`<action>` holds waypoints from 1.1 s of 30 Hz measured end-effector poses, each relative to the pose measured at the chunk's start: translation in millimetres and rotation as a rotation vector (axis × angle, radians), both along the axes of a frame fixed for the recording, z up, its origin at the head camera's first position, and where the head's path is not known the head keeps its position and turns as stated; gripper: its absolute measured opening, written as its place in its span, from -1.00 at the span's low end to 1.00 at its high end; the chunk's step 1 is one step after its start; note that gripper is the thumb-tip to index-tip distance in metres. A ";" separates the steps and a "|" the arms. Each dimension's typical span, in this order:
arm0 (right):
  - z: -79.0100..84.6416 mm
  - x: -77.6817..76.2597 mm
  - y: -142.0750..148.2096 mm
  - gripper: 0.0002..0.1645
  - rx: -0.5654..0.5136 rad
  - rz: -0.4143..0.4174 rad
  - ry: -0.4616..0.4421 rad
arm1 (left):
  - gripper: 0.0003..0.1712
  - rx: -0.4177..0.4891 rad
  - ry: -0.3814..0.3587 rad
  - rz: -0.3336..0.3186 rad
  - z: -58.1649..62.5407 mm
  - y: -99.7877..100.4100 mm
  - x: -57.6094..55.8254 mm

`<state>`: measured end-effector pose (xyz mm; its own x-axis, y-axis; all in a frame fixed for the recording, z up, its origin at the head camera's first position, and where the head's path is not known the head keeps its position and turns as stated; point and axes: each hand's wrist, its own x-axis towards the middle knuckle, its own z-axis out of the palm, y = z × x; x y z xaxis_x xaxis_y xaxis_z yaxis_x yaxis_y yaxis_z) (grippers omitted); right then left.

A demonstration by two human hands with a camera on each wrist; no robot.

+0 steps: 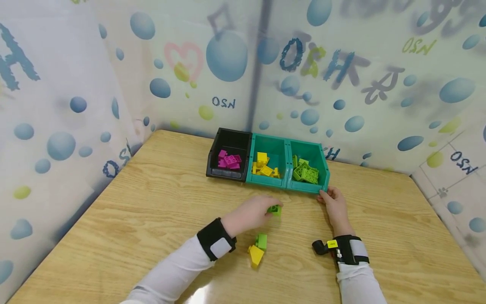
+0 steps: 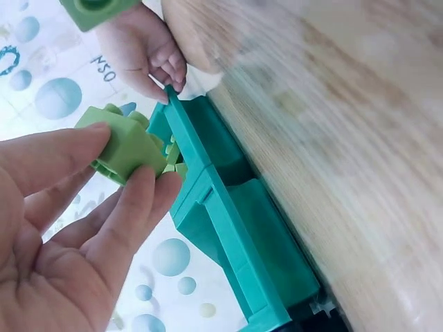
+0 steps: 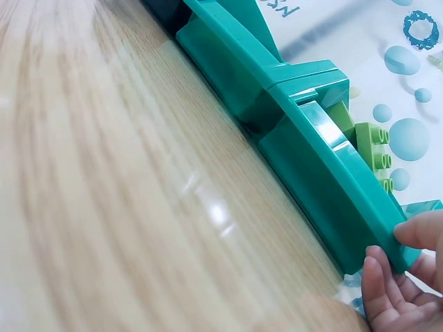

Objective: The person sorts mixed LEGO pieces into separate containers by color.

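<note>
My left hand pinches a light green toy brick between thumb and fingertips, above the table in front of the bins. With thumb and fingers, my right hand grips the front right corner of the right teal bin, which holds several green bricks. Nearer to me, a green brick and a yellow angled brick lie on the table, touching in the head view. At the top of the left wrist view, part of another green brick shows close to the camera.
Left of the green bricks' bin stand a teal bin with yellow bricks and a black bin with magenta bricks, side by side. A patterned curtain hangs behind the wooden table. Straps with small cameras sit on both wrists.
</note>
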<state>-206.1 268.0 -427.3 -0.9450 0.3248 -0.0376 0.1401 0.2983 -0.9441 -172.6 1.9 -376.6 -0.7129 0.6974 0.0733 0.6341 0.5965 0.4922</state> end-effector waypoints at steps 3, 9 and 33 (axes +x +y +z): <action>-0.1 0.2 0.1 -0.60 -0.004 0.004 0.004 | -0.53 0.016 0.009 0.015 2.5 2.6 -5.8; -1.3 -0.8 0.6 -0.61 -0.020 0.014 0.024 | -0.51 0.029 0.031 0.065 11.3 8.4 -20.2; -3.0 -2.0 1.6 -0.58 0.011 0.003 0.006 | -0.42 0.153 0.058 0.311 22.3 51.9 -98.4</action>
<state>-208.1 269.6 -430.3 -0.9462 0.3223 -0.0285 0.1337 0.3090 -0.9416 -271.0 53.8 -354.4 -0.8811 0.4253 0.2068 0.4631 0.6877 0.5591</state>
